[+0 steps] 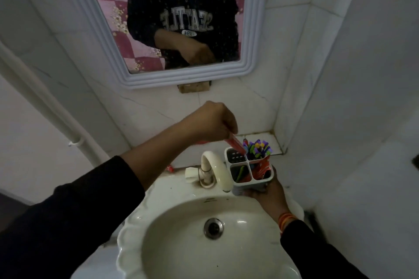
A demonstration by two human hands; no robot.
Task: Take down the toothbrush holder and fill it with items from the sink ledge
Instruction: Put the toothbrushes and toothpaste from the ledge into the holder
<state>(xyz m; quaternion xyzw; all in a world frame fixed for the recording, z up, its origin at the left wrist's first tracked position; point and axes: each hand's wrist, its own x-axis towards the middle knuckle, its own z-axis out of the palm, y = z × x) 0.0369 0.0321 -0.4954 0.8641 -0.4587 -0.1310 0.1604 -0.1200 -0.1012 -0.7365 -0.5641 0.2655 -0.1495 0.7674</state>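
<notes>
A white toothbrush holder point(256, 184) with four compartments sits in my right hand point(271, 195), held from below over the sink's right rim. Its far right compartment holds several colourful brushes point(259, 148); the near right one holds a red packet point(261, 169); the near left one holds a green item point(240, 172). My left hand point(213, 123) hovers above the holder, shut on a red tube point(235, 145) whose lower end dips into the far left compartment.
A white tap point(215, 169) stands just left of the holder, above the white sink basin point(181, 233). The tiled ledge point(274, 140) runs behind, in the wall corner. A framed mirror point(256, 29) hangs above. A white pipe point(56, 115) slants at the left.
</notes>
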